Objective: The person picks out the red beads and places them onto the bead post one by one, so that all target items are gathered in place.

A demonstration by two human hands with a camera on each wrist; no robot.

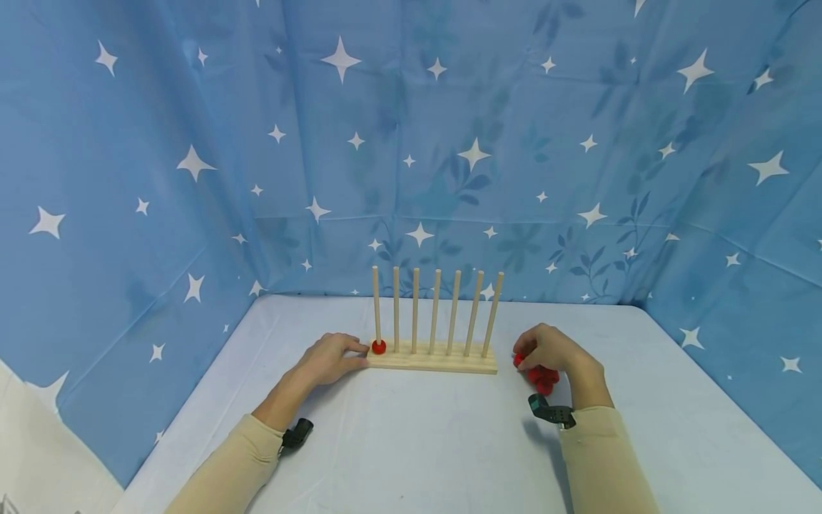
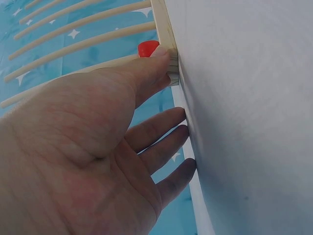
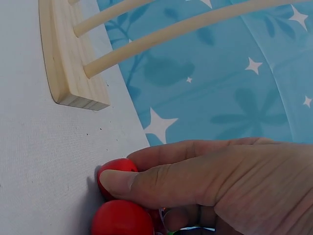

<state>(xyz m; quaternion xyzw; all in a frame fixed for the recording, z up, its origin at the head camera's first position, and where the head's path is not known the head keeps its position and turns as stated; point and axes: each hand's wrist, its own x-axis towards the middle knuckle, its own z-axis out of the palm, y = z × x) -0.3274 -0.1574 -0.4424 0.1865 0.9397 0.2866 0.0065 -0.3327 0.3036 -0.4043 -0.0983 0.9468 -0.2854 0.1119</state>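
Observation:
A wooden peg stand (image 1: 433, 360) with a row of upright dowels is on the white table. One red bead (image 1: 379, 347) sits low on its leftmost dowel. My left hand (image 1: 329, 358) grips the left end of the base between thumb and index finger; the other fingers spread loosely, their tips near the tabletop in the left wrist view. Right of the stand, my right hand (image 1: 551, 348) pinches a red bead (image 3: 117, 169) between thumb and index finger, low at the table. Another red bead (image 3: 122, 219) is right beside it, and more red beads (image 1: 544, 380) lie bunched under the hand, partly hidden.
The white table (image 1: 411, 442) runs back to a blue curtain (image 1: 411, 143) with white stars, which also closes in both sides. Each wrist wears a small black camera, the left one (image 1: 297, 434) and the right one (image 1: 551, 411).

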